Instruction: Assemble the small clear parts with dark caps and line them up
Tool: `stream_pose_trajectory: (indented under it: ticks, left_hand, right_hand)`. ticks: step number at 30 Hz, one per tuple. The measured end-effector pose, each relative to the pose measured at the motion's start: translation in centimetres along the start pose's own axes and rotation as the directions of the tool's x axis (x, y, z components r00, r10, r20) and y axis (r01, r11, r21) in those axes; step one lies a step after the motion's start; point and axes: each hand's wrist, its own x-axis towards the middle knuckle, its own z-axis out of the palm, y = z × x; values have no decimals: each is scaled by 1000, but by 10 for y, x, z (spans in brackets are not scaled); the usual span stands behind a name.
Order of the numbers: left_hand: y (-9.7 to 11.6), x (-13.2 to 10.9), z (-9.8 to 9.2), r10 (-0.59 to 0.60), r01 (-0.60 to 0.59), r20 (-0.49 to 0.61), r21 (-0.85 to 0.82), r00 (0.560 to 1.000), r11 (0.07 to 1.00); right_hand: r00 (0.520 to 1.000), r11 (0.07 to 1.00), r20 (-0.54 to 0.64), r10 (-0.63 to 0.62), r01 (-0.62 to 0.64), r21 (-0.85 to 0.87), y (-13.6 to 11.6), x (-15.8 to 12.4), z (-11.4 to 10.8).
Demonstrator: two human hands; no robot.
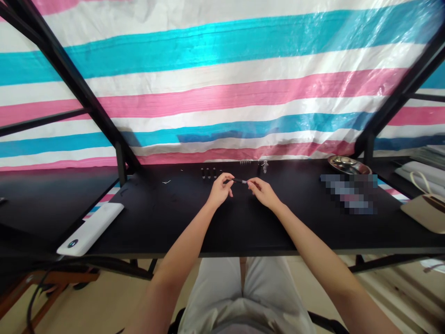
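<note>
My left hand (221,191) and my right hand (263,191) face each other above the middle of the black table (243,227). Between them they hold a short, thin black stick (239,180) with a greyish right end, lying roughly level. Left thumb and fingers pinch its left end; right thumb and fingertips close on the grey end. It is too small to tell its exact kind. Just behind my left hand stand three small black pieces with pale ends (208,173). Farther back are a row of small whitish pieces (245,163) and a small clear, shiny item (265,166).
A white power bank (91,229) lies at the table's left edge. Thin white scraps (167,182) lie left of centre. At the right are a shiny metal dish (349,165), a blurred-out patch (349,194) and a beige bag (426,213). Striped sheeting (225,97) hangs behind.
</note>
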Motion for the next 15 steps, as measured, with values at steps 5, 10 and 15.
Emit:
stream_pose_trajectory:
  ticks: [5, 10, 15]
  left_hand:
    - [3, -4, 5, 14, -14, 32, 12, 999, 1000]
    - [2, -5, 7, 6, -8, 42, 31, 999, 1000]
    - [2, -5, 7, -2, 2, 31, 2, 1000, 1000]
  right_hand:
    - [998, 993, 50, 27, -32, 114, -5, -2, 7]
    - [1000, 989, 23, 21, -24, 145, -6, -3, 7]
    - [998, 994, -25, -52, 54, 97, -4, -2, 6]
